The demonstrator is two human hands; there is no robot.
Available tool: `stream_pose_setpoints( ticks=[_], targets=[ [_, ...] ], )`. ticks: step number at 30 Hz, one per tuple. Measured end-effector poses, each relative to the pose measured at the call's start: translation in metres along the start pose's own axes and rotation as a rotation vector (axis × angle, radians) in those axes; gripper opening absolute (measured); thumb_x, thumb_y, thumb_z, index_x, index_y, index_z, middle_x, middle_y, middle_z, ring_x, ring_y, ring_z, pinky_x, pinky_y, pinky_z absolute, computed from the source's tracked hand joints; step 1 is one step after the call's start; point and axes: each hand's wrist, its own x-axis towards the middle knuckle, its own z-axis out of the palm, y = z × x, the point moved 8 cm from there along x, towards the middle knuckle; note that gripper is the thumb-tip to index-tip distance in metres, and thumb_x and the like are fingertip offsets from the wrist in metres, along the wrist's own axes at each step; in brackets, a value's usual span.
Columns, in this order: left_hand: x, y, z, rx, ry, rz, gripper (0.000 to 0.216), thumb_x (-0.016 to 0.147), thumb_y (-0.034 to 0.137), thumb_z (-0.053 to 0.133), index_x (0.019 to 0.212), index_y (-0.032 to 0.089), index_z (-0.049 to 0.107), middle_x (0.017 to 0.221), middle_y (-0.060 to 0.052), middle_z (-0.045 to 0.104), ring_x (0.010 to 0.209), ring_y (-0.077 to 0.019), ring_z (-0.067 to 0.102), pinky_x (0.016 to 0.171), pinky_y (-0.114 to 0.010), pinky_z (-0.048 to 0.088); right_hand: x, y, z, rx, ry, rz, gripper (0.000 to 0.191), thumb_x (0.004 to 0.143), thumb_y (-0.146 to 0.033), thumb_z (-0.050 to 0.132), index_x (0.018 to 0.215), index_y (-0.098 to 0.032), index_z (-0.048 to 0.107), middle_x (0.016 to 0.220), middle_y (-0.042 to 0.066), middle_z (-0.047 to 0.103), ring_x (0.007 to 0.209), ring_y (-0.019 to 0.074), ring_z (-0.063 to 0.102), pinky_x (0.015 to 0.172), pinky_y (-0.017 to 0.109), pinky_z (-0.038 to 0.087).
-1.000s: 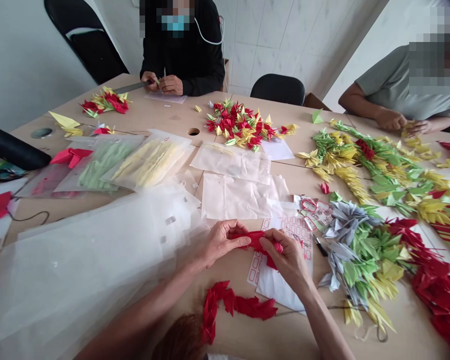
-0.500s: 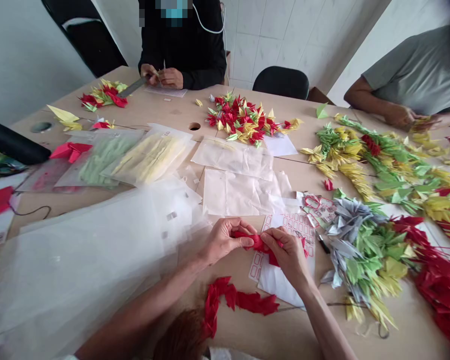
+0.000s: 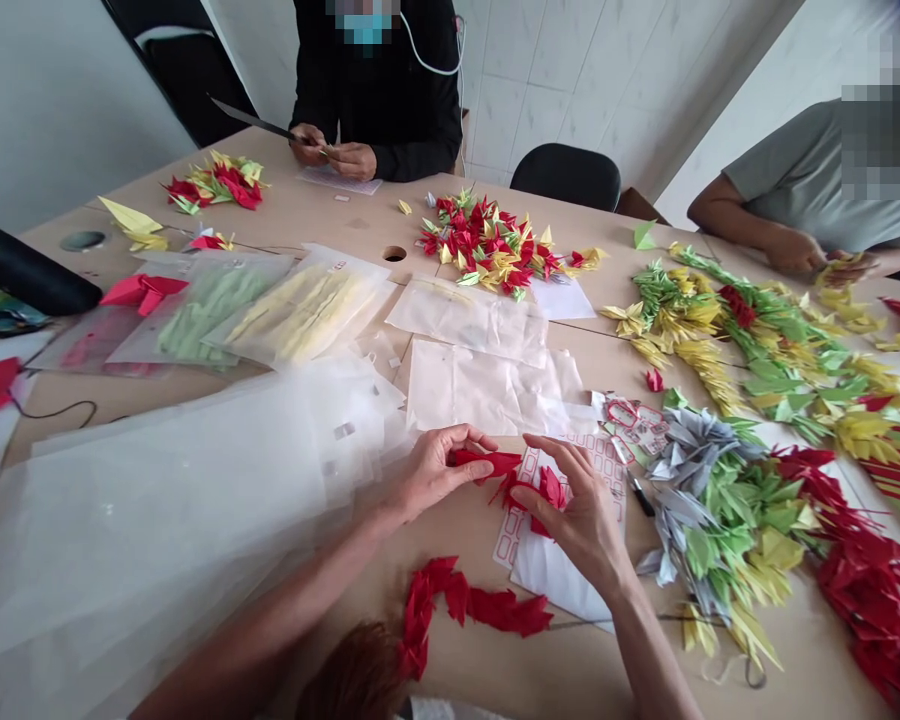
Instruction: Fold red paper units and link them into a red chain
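Note:
My left hand (image 3: 436,472) pinches a red folded paper piece (image 3: 504,464) between thumb and fingers, its pointed end toward the right. Facing it, my right hand (image 3: 581,508) has its thumb and index finger spread apart. Just by that thumb lie more red folded papers (image 3: 551,490), over a white sheet (image 3: 555,570) and a sheet printed with red-outlined labels (image 3: 606,460). Whether the right thumb touches them I cannot tell. Closer to me, a curved string of red folded papers (image 3: 495,608) rests on the table (image 3: 487,540).
Large translucent plastic bags (image 3: 180,500) cover the left side. On the right lie grey, green, yellow and red folded-paper strings (image 3: 727,520) and a black-handled tool (image 3: 641,495). Flat white bags (image 3: 487,385) and a mixed paper pile (image 3: 487,240) are ahead. Two people work across the table.
My right thumb and index finger have parted from the red paper. My left hand keeps its piece, which now shows as a separate pointed shape. The person opposite has raised the ruler-like strip.

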Motion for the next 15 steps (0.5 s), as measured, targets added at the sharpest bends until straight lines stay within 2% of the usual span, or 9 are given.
stream_pose_setpoints(
  ticks=[3, 8, 12, 15],
  targets=[
    [0.000, 0.006, -0.007, 0.126, 0.050, 0.054, 0.018, 0.079, 0.028, 0.062, 0.091, 0.016, 0.063, 0.087, -0.003, 0.068, 0.077, -0.0132, 0.061, 0.068, -0.021, 0.045, 0.000, 0.005, 0.001, -0.153, -0.004, -0.054, 0.051, 0.073, -0.041, 0.068, 0.119, -0.025, 0.055, 0.115, 0.007, 0.058, 0.108, 0.0285, 0.044, 0.094, 0.046, 0.039],
    [-0.006, 0.020, -0.009, 0.342, 0.166, 0.158, 0.011, 0.081, 0.023, 0.055, 0.088, 0.017, 0.061, 0.083, -0.001, 0.068, 0.074, -0.0126, 0.062, 0.066, -0.020, 0.045, -0.004, 0.001, 0.010, -0.318, -0.002, -0.112, 0.041, 0.069, -0.046, 0.071, 0.104, -0.026, 0.065, 0.113, 0.008, 0.056, 0.109, 0.0316, 0.039, 0.093, 0.049, 0.040],
    [-0.017, 0.035, -0.007, 0.546, 0.279, 0.311, 0.017, 0.077, 0.010, 0.049, 0.089, 0.017, 0.057, 0.085, -0.001, 0.066, 0.075, -0.0139, 0.061, 0.072, -0.024, 0.047, -0.007, -0.004, 0.017, -0.364, -0.031, -0.136, 0.018, 0.074, -0.033, 0.068, 0.089, -0.022, 0.067, 0.109, 0.009, 0.058, 0.107, 0.0309, 0.039, 0.090, 0.047, 0.042],
    [-0.023, 0.045, -0.001, 0.721, 0.287, 0.442, 0.032, 0.067, 0.003, 0.047, 0.095, 0.016, 0.056, 0.089, -0.005, 0.063, 0.086, -0.0191, 0.058, 0.079, -0.031, 0.047, -0.007, -0.003, 0.016, -0.322, -0.030, -0.146, 0.010, 0.079, -0.022, 0.063, 0.087, -0.022, 0.068, 0.104, 0.008, 0.061, 0.103, 0.0282, 0.040, 0.086, 0.044, 0.043]
  ],
)
